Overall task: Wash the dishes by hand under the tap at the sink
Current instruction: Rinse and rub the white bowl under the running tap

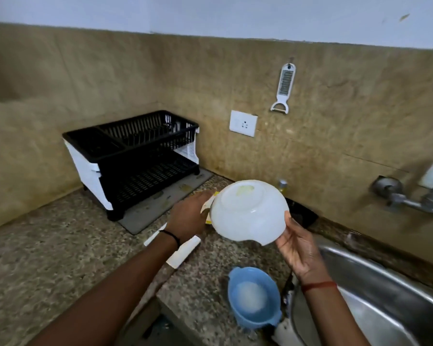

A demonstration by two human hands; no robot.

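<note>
A white plastic bowl (248, 213) is held up over the counter, its underside turned toward me, with a yellowish smear near its base. My right hand (298, 248) grips its lower right rim. My left hand (189, 216) is at the bowl's left side and presses a yellow sponge (207, 208) against it. The steel sink (385, 295) lies at the lower right. The tap (410, 198) juts from the wall at the right edge; no water is seen running.
A black and white two-tier dish rack (133, 158) stands on a grey mat in the back left corner. A blue bowl (251, 295) with whitish liquid sits on the granite counter beside the sink. A white flat object (180, 250) lies under my left wrist. A peeler (284, 88) hangs on the wall.
</note>
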